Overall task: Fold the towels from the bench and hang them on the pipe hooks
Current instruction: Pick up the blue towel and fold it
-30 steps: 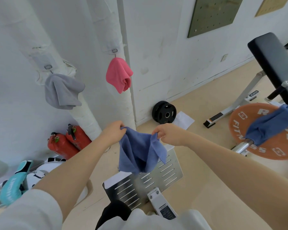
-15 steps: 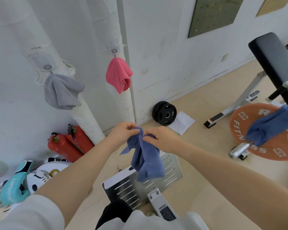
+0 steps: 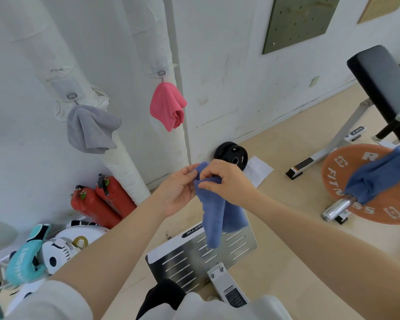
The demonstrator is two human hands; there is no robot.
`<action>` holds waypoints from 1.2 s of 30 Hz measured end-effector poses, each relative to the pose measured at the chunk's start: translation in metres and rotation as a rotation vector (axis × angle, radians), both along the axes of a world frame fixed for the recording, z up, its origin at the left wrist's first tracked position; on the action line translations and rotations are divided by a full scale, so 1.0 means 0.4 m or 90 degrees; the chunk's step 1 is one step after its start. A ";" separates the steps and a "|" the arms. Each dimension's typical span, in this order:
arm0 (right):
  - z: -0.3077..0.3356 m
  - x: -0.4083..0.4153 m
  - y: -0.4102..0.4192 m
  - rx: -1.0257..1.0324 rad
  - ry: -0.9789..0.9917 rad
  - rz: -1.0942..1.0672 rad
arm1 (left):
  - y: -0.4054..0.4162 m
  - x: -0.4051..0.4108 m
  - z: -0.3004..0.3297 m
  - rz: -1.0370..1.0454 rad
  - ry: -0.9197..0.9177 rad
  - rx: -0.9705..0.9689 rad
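Right at the centre of my view, both of my hands meet on a blue towel (image 3: 219,209). My left hand (image 3: 178,190) grips the towel's upper edge from the 9 o'clock side, fingers curled around the cloth. My right hand (image 3: 226,181) pinches the same bunched top from the 3 o'clock side, thumb and fingers closed on the fabric. The two hands are touching or nearly touching; I cannot tell which. The towel hangs down from them in a narrow, doubled strip, its lower end in front of a slotted metal footplate (image 3: 217,257) at 6 o'clock.

At 11 o'clock a grey towel (image 3: 90,130) hangs from a hook on a white wrapped pipe (image 3: 125,167). At 12 o'clock a pink towel (image 3: 166,105) hangs from a hook on a second white pipe (image 3: 146,38) by the wall corner.

At 3 o'clock a second blue towel (image 3: 376,176) drapes over a barbell sleeve, in front of an orange weight plate (image 3: 346,162). Above it, the black padded bench (image 3: 379,82) slopes toward the edge of view.

At 8 o'clock two red fire extinguishers (image 3: 102,202) lean at the wall. A small black weight plate (image 3: 231,155) rests against the wall just beyond my hands, beside a white sheet of paper (image 3: 259,169).
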State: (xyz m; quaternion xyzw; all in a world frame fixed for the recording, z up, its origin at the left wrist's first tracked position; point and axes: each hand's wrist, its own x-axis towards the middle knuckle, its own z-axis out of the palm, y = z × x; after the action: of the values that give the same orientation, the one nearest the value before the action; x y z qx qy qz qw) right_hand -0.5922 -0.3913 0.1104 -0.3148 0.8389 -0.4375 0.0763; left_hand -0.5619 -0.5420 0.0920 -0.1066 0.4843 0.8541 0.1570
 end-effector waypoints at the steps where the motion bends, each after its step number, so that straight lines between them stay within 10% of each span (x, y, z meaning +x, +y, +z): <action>1: -0.002 0.003 0.000 -0.001 0.006 0.017 | -0.001 0.001 0.003 0.006 -0.002 -0.052; 5: -0.008 0.012 -0.004 0.029 0.021 -0.003 | 0.003 0.011 0.014 0.034 0.003 -0.216; 27: 0.029 0.037 -0.063 -0.065 -0.056 -0.099 | -0.010 0.048 0.041 0.034 0.053 -0.104; 36: 0.032 0.025 -0.029 0.086 -0.019 -0.199 | -0.010 0.039 0.076 -0.062 0.097 -0.271</action>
State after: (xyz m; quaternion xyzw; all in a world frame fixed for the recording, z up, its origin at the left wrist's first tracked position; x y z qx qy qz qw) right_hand -0.5822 -0.4028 0.1234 -0.1678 0.9039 -0.3913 0.0409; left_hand -0.5462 -0.5461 0.1224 -0.0491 0.6687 0.7294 0.1353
